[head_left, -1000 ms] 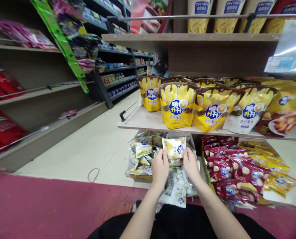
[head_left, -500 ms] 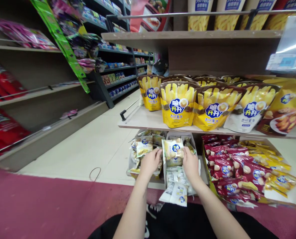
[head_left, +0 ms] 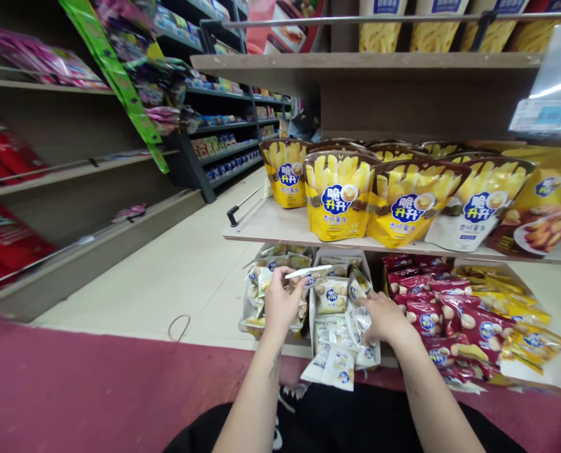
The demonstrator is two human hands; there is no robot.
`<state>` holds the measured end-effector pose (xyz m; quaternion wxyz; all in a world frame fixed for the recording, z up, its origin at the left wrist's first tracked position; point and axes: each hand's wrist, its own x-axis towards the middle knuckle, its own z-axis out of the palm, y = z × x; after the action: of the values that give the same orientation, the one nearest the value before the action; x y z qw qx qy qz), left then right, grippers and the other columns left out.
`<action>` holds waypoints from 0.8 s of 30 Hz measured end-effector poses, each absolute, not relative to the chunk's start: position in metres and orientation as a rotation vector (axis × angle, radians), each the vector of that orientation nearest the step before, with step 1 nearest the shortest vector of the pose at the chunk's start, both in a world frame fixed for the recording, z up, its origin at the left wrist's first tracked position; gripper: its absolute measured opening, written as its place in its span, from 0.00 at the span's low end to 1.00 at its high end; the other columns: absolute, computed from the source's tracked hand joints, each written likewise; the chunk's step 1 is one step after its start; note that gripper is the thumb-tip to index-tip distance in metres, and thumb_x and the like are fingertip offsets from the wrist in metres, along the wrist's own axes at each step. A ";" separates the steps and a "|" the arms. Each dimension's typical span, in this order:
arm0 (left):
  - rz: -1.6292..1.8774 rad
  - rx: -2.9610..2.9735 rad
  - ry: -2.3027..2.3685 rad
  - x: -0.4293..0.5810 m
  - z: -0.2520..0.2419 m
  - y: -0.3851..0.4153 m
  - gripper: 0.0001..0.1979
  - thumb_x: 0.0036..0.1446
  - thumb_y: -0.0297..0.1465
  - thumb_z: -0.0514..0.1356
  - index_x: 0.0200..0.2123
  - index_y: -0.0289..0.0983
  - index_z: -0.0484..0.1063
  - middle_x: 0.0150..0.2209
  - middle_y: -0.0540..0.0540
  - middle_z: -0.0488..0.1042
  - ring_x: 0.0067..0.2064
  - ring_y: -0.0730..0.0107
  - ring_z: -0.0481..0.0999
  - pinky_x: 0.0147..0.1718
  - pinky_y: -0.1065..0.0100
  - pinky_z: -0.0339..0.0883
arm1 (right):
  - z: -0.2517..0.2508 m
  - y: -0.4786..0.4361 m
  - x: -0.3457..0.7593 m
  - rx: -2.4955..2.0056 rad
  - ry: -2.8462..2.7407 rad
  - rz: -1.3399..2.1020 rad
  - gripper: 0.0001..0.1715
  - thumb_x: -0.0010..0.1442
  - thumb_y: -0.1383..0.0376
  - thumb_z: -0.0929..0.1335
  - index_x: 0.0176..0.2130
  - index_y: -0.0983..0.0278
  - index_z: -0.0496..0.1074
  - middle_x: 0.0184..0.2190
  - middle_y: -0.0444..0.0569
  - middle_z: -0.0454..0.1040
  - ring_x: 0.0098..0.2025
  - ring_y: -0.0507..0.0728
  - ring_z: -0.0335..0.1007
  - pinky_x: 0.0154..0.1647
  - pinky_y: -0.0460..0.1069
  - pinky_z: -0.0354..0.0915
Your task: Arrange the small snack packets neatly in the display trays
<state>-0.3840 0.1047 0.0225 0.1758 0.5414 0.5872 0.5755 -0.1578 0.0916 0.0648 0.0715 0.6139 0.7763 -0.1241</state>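
Between its thumb and fingers my left hand (head_left: 283,299) pinches a small white snack packet (head_left: 308,272), tilted almost edge-on above the boxes. My right hand (head_left: 385,319) has its fingers spread over the right side of the middle box (head_left: 313,324), touching or just above a pale packet (head_left: 359,322) there. More pale packets fill that box, one of them lying face up with a blue logo (head_left: 332,296). A loose packet (head_left: 339,367) hangs over the box's front edge. Under my left hand is the left box (head_left: 248,305), holding similar small packets.
To the right, an open box holds dark red packets (head_left: 424,318) and yellow packets (head_left: 528,340). Above the boxes runs a low shelf edge (head_left: 280,242) bearing yellow stand-up pouches (head_left: 339,198). A thin loop (head_left: 179,327) lies on the pale floor at left.
My left hand has lifted the packet and tilted it from facing me to nearly edge-on. My right hand has let go of it, moved right and down, and spread its fingers over the middle box.
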 end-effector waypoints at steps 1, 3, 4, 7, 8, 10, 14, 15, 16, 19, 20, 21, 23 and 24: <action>1.674 1.483 1.675 -0.384 0.022 0.105 0.14 0.53 0.39 0.63 0.38 0.40 0.65 0.36 0.49 0.73 0.37 0.68 0.74 0.38 0.68 0.66 | 0.061 0.091 -0.160 1.835 2.227 -0.380 0.56 0.32 0.70 0.81 0.60 0.60 0.66 0.62 0.62 0.61 0.64 0.71 0.55 0.58 0.60 0.59; 1.699 1.437 1.701 -0.384 0.021 0.106 0.15 0.52 0.40 0.64 0.38 0.40 0.65 0.34 0.50 0.73 0.34 0.69 0.74 0.36 0.69 0.66 | 0.049 0.092 -0.169 1.835 2.133 -0.367 0.60 0.29 0.75 0.80 0.61 0.60 0.64 0.66 0.64 0.53 0.67 0.73 0.48 0.59 0.62 0.56; 1.696 1.428 1.711 -0.383 0.021 0.106 0.15 0.52 0.40 0.64 0.37 0.40 0.65 0.33 0.51 0.72 0.34 0.69 0.73 0.36 0.69 0.65 | 0.043 0.094 -0.173 1.850 2.130 -0.346 0.56 0.33 0.76 0.79 0.60 0.59 0.65 0.67 0.64 0.53 0.68 0.72 0.48 0.59 0.63 0.56; 1.700 1.385 1.715 -0.381 0.021 0.105 0.16 0.52 0.41 0.64 0.37 0.40 0.65 0.31 0.51 0.71 0.33 0.69 0.73 0.34 0.69 0.65 | 0.031 0.096 -0.182 1.942 2.130 -0.274 0.35 0.50 0.77 0.71 0.57 0.60 0.69 0.63 0.65 0.60 0.64 0.71 0.55 0.55 0.64 0.58; 1.709 1.367 1.713 -0.380 0.021 0.105 0.16 0.52 0.42 0.64 0.37 0.40 0.64 0.32 0.51 0.71 0.33 0.69 0.73 0.34 0.69 0.65 | 0.031 0.096 -0.182 1.963 2.132 -0.258 0.31 0.54 0.77 0.67 0.56 0.60 0.70 0.60 0.66 0.64 0.62 0.71 0.59 0.53 0.63 0.60; 1.707 1.359 1.726 -0.379 0.021 0.104 0.17 0.53 0.43 0.64 0.38 0.40 0.64 0.31 0.51 0.71 0.33 0.69 0.73 0.33 0.69 0.64 | 0.038 0.094 -0.180 1.987 2.139 -0.233 0.27 0.59 0.77 0.62 0.55 0.61 0.71 0.56 0.66 0.68 0.57 0.70 0.65 0.49 0.61 0.63; 1.628 1.412 1.757 -0.372 0.023 0.103 0.18 0.53 0.45 0.63 0.38 0.40 0.64 0.31 0.51 0.71 0.32 0.68 0.72 0.33 0.69 0.63 | 0.061 0.087 -0.177 2.029 2.303 -0.021 0.27 0.59 0.79 0.58 0.51 0.65 0.73 0.51 0.64 0.70 0.53 0.68 0.67 0.47 0.58 0.63; 1.613 1.423 1.760 -0.370 0.023 0.102 0.18 0.53 0.45 0.62 0.38 0.40 0.63 0.32 0.50 0.71 0.32 0.68 0.72 0.33 0.69 0.63 | 0.064 0.086 -0.179 1.990 2.412 0.003 0.26 0.58 0.80 0.58 0.49 0.65 0.74 0.50 0.62 0.71 0.53 0.67 0.67 0.48 0.57 0.63; 1.606 1.430 1.760 -0.368 0.023 0.101 0.18 0.54 0.46 0.62 0.38 0.40 0.63 0.32 0.50 0.72 0.32 0.68 0.72 0.34 0.68 0.63 | 0.063 0.085 -0.182 1.914 2.537 -0.027 0.25 0.58 0.80 0.58 0.47 0.65 0.74 0.48 0.60 0.72 0.52 0.65 0.67 0.49 0.55 0.63; 1.581 1.444 1.765 -0.366 0.022 0.100 0.18 0.55 0.46 0.60 0.39 0.40 0.62 0.32 0.50 0.72 0.32 0.67 0.72 0.33 0.68 0.63 | 0.045 0.086 -0.196 1.571 2.752 -0.383 0.22 0.57 0.78 0.63 0.48 0.62 0.74 0.47 0.53 0.74 0.53 0.60 0.68 0.51 0.51 0.62; 1.549 1.459 1.770 -0.366 0.020 0.100 0.17 0.56 0.47 0.59 0.39 0.41 0.62 0.31 0.51 0.72 0.31 0.67 0.72 0.33 0.68 0.62 | 0.036 0.087 -0.200 1.495 2.744 -0.483 0.21 0.58 0.75 0.65 0.49 0.61 0.73 0.48 0.53 0.74 0.53 0.60 0.68 0.52 0.50 0.62; 1.495 1.485 1.778 -0.366 0.018 0.100 0.17 0.57 0.47 0.58 0.39 0.41 0.62 0.30 0.51 0.72 0.30 0.67 0.72 0.32 0.69 0.62 | 0.025 0.088 -0.204 1.458 2.716 -0.539 0.20 0.57 0.72 0.67 0.50 0.62 0.73 0.49 0.54 0.75 0.54 0.61 0.69 0.52 0.51 0.62; 1.345 1.561 1.797 -0.368 0.014 0.102 0.16 0.58 0.47 0.57 0.38 0.41 0.63 0.28 0.51 0.71 0.29 0.66 0.72 0.30 0.69 0.60 | 0.006 0.091 -0.209 1.452 2.650 -0.577 0.23 0.54 0.66 0.72 0.51 0.65 0.73 0.49 0.58 0.75 0.53 0.65 0.70 0.51 0.53 0.64; 1.273 1.601 1.804 -0.368 0.011 0.103 0.15 0.59 0.47 0.56 0.38 0.41 0.64 0.27 0.51 0.71 0.28 0.66 0.72 0.30 0.69 0.59 | -0.002 0.093 -0.211 1.464 2.625 -0.581 0.26 0.53 0.64 0.73 0.51 0.66 0.72 0.49 0.60 0.75 0.52 0.66 0.71 0.51 0.55 0.65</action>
<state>-0.3677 0.1026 0.0112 0.2056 0.5744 0.6474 0.4567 -0.2107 0.0926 -0.0020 0.0401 0.4777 0.8569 -0.1896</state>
